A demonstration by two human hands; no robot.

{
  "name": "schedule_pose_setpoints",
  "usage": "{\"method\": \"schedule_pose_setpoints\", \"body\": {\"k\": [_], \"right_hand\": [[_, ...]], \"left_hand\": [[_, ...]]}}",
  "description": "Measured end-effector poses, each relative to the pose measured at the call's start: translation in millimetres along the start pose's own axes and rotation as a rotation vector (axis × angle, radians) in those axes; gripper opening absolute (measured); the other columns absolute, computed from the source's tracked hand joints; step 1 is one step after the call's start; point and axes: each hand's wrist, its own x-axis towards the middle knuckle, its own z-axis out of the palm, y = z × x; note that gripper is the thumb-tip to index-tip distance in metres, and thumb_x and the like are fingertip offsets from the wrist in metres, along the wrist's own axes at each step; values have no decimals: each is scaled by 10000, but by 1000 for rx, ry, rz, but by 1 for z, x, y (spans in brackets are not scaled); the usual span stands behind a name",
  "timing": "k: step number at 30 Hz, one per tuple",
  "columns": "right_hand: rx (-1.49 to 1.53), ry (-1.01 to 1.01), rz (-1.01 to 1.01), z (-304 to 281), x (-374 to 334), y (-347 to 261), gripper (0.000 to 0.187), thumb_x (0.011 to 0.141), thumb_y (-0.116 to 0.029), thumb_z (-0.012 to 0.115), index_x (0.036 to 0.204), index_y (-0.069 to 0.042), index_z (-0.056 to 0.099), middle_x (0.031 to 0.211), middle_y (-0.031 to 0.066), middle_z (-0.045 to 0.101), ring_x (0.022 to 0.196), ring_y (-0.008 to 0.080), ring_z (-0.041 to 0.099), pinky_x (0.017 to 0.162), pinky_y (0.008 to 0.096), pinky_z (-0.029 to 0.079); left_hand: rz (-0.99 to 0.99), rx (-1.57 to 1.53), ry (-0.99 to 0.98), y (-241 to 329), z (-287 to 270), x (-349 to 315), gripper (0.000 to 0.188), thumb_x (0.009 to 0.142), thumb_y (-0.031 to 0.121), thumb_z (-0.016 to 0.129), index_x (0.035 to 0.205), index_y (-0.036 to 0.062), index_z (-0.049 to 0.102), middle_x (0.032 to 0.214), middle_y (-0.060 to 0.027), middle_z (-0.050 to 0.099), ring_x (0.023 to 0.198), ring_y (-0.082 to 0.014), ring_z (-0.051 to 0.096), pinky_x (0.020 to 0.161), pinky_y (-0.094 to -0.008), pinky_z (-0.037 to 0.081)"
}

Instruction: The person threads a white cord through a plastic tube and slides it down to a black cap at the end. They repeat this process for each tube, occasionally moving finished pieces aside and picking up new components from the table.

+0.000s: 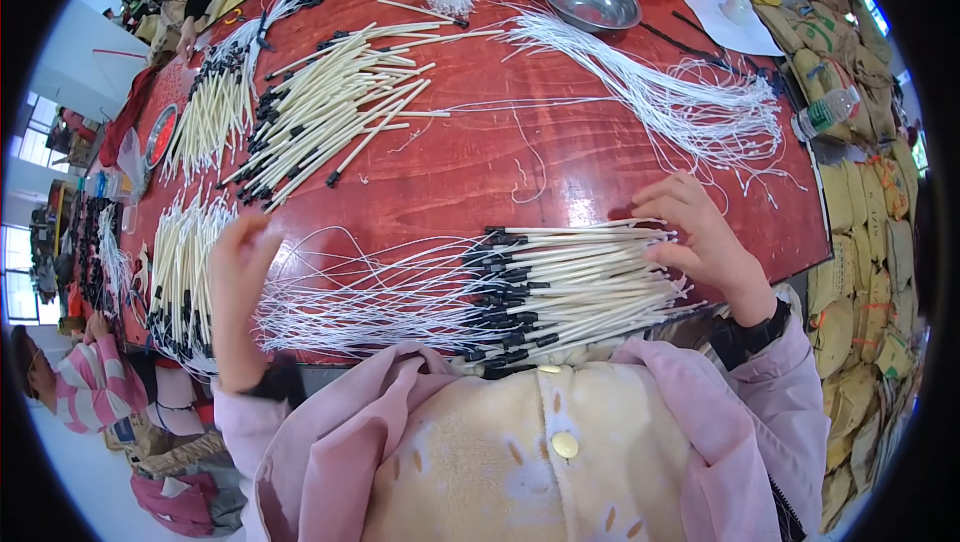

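Note:
A bundle of cream sticks [590, 277] with black ends lies at the table edge in front of me. From the black ends, long white cords [380, 302] fan out leftward over the red wood. At the cords' left end, my left hand [240, 252] is raised with bent, slightly blurred fingers and nothing visible in it. By the right ends of the sticks hovers my right hand [695, 232], thumb and fingers apart; its fingertips are close to the stick tips, and I cannot tell whether they touch.
Loose sticks [330, 92] and another bundle [185, 272] cover the red table's [480, 167] left side. White cords [660, 92] lie far right near a metal bowl [590, 2]. A plastic bottle [828, 112] and stacked sacks [850, 242] stand right. Other people are at the left.

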Motion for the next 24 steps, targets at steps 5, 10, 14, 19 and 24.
{"method": "schedule_pose_setpoints", "body": {"k": [5,10,14,19,24], "right_hand": [[-77,49,16,14,38,20,404,817,-214,781,1167,-38,679,1217,112,644,1150,303,559,1003,404,432],[-108,35,28,16,51,26,420,854,-177,749,1239,-38,657,1259,115,635,1175,304,556,1021,402,432],[-66,96,81,23,42,50,489,864,-174,739,1324,-53,625,1326,121,612,1187,311,548,1040,406,422],[-185,103,28,31,54,55,634,865,-194,743,1452,-81,531,1427,116,562,1205,311,528,1068,413,402],[-385,-31,-2,42,69,40,729,843,-227,761,1499,-94,474,1461,108,537,1211,309,513,1075,410,392]], "left_hand": [[454,78,7,98,135,108,169,853,155,731,971,35,722,1006,-161,706,968,-345,664,849,-407,532],[492,282,-85,120,192,151,124,859,161,706,907,46,708,987,-161,705,961,-346,669,800,-471,531],[480,-97,-293,132,174,119,122,866,176,701,900,60,707,919,-171,709,871,-355,682,760,-478,541],[499,8,-434,133,174,77,165,897,215,696,936,55,711,832,-150,690,752,-354,665,684,-454,530],[562,80,-386,134,173,73,179,896,231,695,938,57,711,853,-146,691,786,-346,666,691,-455,526]]}}
